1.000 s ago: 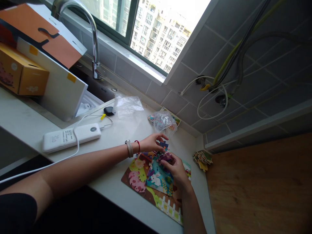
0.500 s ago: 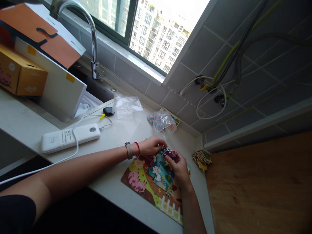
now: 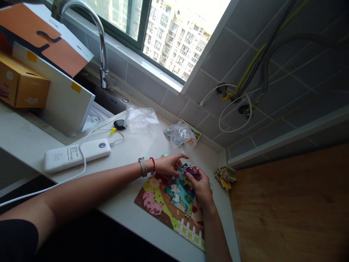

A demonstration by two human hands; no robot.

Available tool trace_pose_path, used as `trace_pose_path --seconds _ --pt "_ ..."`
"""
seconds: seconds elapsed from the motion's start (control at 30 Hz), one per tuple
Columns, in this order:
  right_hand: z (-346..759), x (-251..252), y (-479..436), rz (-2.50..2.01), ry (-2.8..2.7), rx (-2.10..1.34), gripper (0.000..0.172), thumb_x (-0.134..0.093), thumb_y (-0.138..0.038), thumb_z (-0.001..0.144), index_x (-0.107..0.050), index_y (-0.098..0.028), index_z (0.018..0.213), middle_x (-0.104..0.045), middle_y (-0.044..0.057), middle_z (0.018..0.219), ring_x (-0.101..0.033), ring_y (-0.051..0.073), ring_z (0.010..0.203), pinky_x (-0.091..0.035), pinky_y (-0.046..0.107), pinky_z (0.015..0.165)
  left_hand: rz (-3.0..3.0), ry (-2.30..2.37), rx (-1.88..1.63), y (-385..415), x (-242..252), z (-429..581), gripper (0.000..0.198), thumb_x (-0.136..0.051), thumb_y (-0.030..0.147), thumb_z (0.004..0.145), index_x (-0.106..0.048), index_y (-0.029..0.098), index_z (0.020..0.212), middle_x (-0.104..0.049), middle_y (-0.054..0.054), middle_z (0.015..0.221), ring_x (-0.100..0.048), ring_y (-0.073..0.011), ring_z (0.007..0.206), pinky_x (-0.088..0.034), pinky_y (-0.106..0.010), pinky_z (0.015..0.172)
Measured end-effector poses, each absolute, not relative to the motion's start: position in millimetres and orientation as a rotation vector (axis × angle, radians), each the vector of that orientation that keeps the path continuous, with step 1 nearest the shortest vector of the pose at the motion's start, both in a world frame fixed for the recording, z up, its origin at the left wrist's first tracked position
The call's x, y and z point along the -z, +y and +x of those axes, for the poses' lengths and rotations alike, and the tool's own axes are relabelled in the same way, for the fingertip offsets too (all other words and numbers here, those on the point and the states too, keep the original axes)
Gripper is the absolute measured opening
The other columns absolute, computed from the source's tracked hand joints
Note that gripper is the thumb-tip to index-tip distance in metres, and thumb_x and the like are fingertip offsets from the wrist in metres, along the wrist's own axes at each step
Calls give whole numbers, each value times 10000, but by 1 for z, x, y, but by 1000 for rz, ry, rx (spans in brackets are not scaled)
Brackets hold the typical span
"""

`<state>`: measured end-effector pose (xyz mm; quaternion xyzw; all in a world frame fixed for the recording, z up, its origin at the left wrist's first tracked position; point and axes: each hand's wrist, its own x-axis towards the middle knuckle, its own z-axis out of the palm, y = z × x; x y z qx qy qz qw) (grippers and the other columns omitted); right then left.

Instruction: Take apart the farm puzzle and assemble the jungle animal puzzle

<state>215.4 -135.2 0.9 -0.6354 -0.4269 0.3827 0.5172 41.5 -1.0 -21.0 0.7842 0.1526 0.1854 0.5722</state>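
As both my hands meet over the puzzle work, the entries run outward from there. Item: purple puzzle pieces (image 3: pixel 192 170), pinched between thumb and fingers of my right hand (image 3: pixel 201 183), at the far edge of the teal rabbit puzzle (image 3: pixel 176 193); whether joined to it, I cannot tell. Item: my left hand (image 3: pixel 167 165), beside them, thumb and forefinger parted; whether it grips a piece, I cannot tell. Item: farm-picture puzzle (image 3: pixel 152 203), pig and white fence showing, beneath the rabbit puzzle and on the white surface (image 3: pixel 131 214). Item: clear bag (image 3: pixel 182 135), crumpled, beyond my hands. Item: loose stack of pieces (image 3: pixel 225 177), to the right, near a wooden panel (image 3: pixel 294 207). Item: flat clear wrapper (image 3: pixel 141 119), next to a small black object (image 3: pixel 119 124). Item: white power bank (image 3: pixel 77 155), cable across it. Item: yellow box (image 3: pixel 32 89), far left, near the tap (image 3: pixel 103 72).
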Motion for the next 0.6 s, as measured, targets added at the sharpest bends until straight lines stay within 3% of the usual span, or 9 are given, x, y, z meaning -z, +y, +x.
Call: trace_pose_path --seconds 0.13,0.43,0.6 --pt "215 -4 -136 -1519 -991 -880 417 -887 -496 734 -712 -188 954 -779 56 918 -702 223 808 -570 325 748 1872 395 -406 -2 26 44 972 -861 167 676 -400 240 1529 -693 -41 1039 -672 -179 854 -510 -261 725" --pt "219 0 -134 -1503 -859 -810 444 -903 -497 704 -697 -198 960 -762 43 866 -693 216 742 -581 333 699 1823 508 -400 1 27 43 729 -780 144 732 -535 215 1415 -741 3 859 -706 -178 797 -521 -252 723" --pt "220 3 -134 -1437 -849 -841 423 -909 -455 711 -699 -193 969 -772 47 897 -712 216 798 -586 343 775 1748 536 -406 1 20 44 452 -763 119 731 -679 171 1172 -740 8 785 -694 -163 733 -511 -235 675"
